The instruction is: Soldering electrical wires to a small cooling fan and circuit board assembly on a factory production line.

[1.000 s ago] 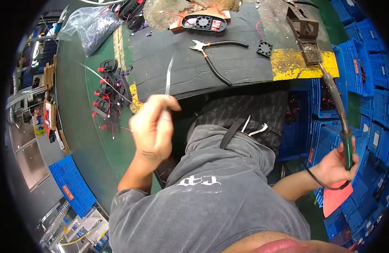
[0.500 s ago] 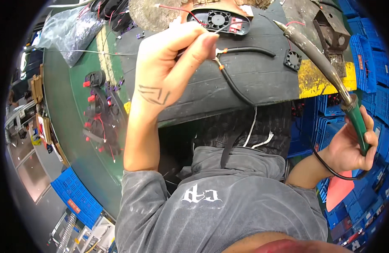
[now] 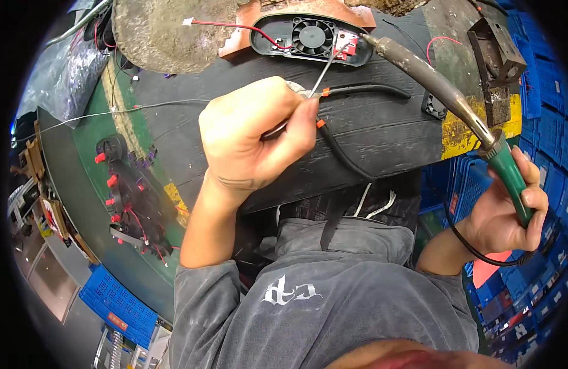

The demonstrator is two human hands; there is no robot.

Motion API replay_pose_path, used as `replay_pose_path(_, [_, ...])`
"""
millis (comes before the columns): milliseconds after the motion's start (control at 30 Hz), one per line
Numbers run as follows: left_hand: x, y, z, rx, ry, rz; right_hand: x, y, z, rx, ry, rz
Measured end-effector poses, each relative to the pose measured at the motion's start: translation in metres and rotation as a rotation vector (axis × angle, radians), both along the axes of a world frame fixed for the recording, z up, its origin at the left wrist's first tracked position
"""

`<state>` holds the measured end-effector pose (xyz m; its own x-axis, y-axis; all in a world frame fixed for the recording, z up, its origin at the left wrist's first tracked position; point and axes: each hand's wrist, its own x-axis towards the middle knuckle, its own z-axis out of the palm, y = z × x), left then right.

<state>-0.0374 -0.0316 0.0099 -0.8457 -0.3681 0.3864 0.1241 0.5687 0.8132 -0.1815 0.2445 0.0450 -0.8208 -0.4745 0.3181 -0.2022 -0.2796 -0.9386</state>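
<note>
My right hand (image 3: 508,209) is wrapped round the green handle of a soldering iron (image 3: 440,89). The iron's tip is at the right end of a black oval plastic housing (image 3: 265,49), close to a small red circuit board (image 3: 346,44). In the housing sit a small black fan (image 3: 313,38) and a red wire lead (image 3: 234,26) with a white plug. My left hand (image 3: 259,132) is closed on a thin grey solder wire (image 3: 322,77), whose end reaches the red board. Beneath that hand lie pliers (image 3: 370,88) with black handles, partly hidden.
The housing rests against an orange-brown block (image 3: 231,43) beside a rough grey slab (image 3: 167,37). Another small fan (image 3: 432,106) and a rusty metal bracket (image 3: 496,58) lie right. Several dark parts with red pieces (image 3: 127,190) are on the left; blue crates (image 3: 545,80) stand right.
The soldering iron's tip has moved left and slightly down to the housing's right end. My left hand has turned and lowered slightly, still holding the solder wire. The view has shifted.
</note>
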Motion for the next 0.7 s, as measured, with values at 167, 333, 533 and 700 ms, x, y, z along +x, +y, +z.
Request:
replay_pose_path(167, [0.0,-0.003,0.003,0.018,-0.025,0.027,-0.002,-0.007,-0.003,0.021,0.023,-0.031])
replay_pose_path(333, [-0.001,-0.005,-0.001,0.018,-0.022,-0.01,-0.001,-0.013,-0.003,0.026,0.009,0.009])
replay_pose_path(533, [-0.001,-0.008,0.004,0.025,-0.049,-0.001,-0.001,-0.012,-0.005,0.035,0.001,-0.004])
replay_pose_path(700, [0.0,-0.007,0.001,0.009,-0.038,0.002,-0.001,-0.01,-0.007,0.03,-0.015,-0.001])
